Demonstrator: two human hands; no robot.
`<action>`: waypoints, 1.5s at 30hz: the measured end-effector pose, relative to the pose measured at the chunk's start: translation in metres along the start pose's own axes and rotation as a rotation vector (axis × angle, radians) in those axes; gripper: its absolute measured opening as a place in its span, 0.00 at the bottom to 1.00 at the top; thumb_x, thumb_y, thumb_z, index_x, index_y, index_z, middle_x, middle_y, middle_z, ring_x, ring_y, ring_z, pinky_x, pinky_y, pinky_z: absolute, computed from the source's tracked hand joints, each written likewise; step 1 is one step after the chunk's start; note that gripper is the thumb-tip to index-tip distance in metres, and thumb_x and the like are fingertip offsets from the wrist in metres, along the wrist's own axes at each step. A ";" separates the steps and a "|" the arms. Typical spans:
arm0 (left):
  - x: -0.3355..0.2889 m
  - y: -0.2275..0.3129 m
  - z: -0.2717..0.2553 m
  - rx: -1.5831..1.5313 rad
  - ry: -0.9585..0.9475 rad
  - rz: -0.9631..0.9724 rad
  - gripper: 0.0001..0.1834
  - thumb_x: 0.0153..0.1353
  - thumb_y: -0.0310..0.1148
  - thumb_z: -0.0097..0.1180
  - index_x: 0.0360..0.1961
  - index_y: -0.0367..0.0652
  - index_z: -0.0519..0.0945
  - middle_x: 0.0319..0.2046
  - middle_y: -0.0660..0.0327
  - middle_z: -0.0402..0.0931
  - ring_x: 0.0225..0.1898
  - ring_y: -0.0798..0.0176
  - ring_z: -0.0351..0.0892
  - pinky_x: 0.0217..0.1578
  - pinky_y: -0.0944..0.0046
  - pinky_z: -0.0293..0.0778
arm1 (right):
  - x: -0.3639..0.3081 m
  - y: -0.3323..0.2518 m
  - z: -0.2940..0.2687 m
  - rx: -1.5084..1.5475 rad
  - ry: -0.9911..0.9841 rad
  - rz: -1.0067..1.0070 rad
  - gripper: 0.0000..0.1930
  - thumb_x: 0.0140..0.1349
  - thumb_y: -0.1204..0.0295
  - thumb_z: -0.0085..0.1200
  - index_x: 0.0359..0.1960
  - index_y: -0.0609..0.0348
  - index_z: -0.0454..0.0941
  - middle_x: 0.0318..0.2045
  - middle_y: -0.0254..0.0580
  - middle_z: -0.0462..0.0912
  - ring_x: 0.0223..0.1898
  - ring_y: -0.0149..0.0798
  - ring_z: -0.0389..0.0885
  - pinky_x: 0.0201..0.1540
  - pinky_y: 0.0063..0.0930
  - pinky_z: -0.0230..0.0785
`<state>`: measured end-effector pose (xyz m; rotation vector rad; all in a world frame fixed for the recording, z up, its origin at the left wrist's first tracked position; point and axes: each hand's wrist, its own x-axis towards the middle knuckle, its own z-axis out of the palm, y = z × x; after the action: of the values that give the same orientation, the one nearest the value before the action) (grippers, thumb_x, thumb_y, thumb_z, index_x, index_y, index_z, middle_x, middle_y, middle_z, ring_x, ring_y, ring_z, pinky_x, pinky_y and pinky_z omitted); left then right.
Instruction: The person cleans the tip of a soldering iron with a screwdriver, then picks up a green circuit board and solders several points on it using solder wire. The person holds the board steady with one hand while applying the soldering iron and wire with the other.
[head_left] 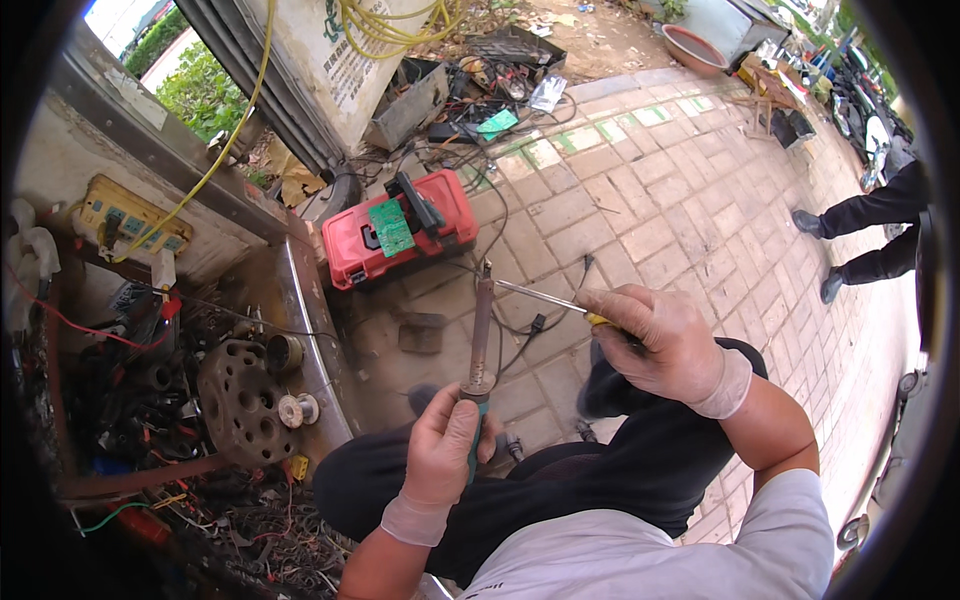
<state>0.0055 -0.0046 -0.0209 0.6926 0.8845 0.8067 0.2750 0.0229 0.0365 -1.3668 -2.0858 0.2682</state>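
Note:
My left hand [438, 452], in a thin pale glove, is closed round the teal handle of a soldering iron [482, 335], whose brown barrel points up and away from me. My gloved right hand [665, 345] grips a screwdriver [545, 297] by its yellow and black handle. The screwdriver's thin metal shaft reaches left, and its end meets or nearly meets the barrel just below the iron's tip; contact cannot be told. Beyond both tools a red toolbox [345, 245] stands on the paving with a green circuit board [391, 226] on its lid.
At left, a cluttered bench holds a perforated metal disc [245, 400], a small wire spool [298, 410] and tangled wires. A yellow power strip [135, 220] hangs above. Black cables with a plug [538, 324] cross the paving. Another person's legs [870, 210] stand at far right.

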 end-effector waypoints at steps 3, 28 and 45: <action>-0.004 0.002 -0.001 0.003 0.003 -0.014 0.19 0.75 0.38 0.48 0.59 0.37 0.71 0.32 0.60 0.77 0.26 0.72 0.68 0.29 0.72 0.66 | -0.001 0.003 0.001 -0.010 0.001 0.005 0.21 0.52 0.78 0.62 0.51 0.52 0.80 0.26 0.39 0.78 0.24 0.44 0.80 0.23 0.36 0.72; 0.001 0.005 -0.002 0.122 0.103 -0.026 0.21 0.73 0.37 0.52 0.61 0.36 0.70 0.32 0.62 0.77 0.25 0.75 0.66 0.28 0.75 0.65 | 0.018 0.017 0.008 -0.126 0.095 0.147 0.21 0.52 0.77 0.63 0.50 0.54 0.81 0.28 0.38 0.80 0.23 0.41 0.81 0.23 0.33 0.73; 0.003 0.003 -0.001 0.125 0.141 -0.002 0.20 0.72 0.34 0.54 0.59 0.36 0.71 0.32 0.62 0.77 0.27 0.75 0.68 0.29 0.75 0.66 | 0.013 0.012 0.006 -0.055 -0.013 -0.053 0.21 0.52 0.83 0.60 0.50 0.58 0.80 0.29 0.44 0.81 0.24 0.44 0.81 0.26 0.33 0.72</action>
<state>0.0050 -0.0003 -0.0201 0.7502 1.0701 0.8110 0.2772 0.0405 0.0305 -1.3432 -2.1508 0.1988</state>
